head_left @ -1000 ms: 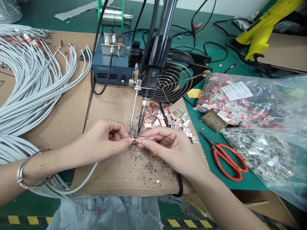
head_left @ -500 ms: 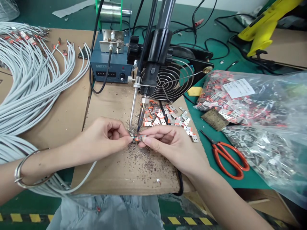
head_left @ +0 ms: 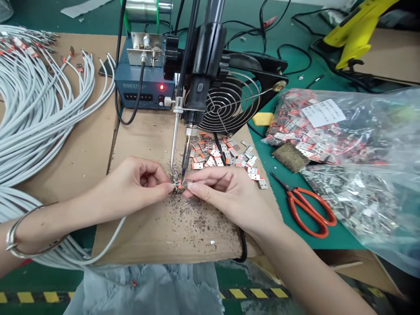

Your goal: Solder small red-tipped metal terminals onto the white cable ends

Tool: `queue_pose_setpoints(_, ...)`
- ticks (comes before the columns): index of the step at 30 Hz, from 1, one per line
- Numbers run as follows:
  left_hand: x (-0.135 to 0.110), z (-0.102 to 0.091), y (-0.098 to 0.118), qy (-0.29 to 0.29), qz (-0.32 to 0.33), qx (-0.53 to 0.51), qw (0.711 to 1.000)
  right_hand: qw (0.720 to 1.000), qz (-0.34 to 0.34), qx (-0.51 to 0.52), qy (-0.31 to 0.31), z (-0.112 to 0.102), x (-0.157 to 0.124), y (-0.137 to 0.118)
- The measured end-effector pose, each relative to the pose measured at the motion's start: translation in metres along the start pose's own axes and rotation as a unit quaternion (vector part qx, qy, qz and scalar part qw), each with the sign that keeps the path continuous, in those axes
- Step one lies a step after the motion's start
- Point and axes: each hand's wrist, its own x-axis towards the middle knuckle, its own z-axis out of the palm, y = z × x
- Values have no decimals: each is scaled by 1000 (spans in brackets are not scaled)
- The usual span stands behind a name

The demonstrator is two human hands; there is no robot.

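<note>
My left hand [head_left: 139, 186] is closed, thumb and finger pinching the end of a pale grey cable [head_left: 117, 236] that trails out below the wrist. Between thumb and fingers of my right hand [head_left: 226, 188] is a small metal USB connector [head_left: 187, 183] with an orange insert. Cable end and connector meet directly under the tip of a stand-mounted soldering iron [head_left: 185, 159]. Beside the tip, a thin bent solder feed tube [head_left: 173, 144] comes down to the same spot. Fingertips partly hide the joint, so exact contact is hard to see.
Loose USB connectors [head_left: 215, 153] lie behind my right hand, near a round fan guard [head_left: 226, 105]. Red-handled scissors [head_left: 308, 210], a brown sponge [head_left: 290, 156] and a plastic bag [head_left: 357, 118] of connectors are to the right. Bundled grey cables [head_left: 42, 131] fill the left. Behind stands a blue solder feeder box [head_left: 131, 83].
A red light on the blue box is now lit. The whole view has shifted slightly, placing everything further left and up. Both hands keep their pinch under the iron.
</note>
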Motion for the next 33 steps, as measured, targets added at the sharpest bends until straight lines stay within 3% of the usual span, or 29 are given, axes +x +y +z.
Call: queue_pose_setpoints(33, -5, 3, -4, 1, 24, 7, 1000, 999, -29, -21, 10, 1, -3, 4)
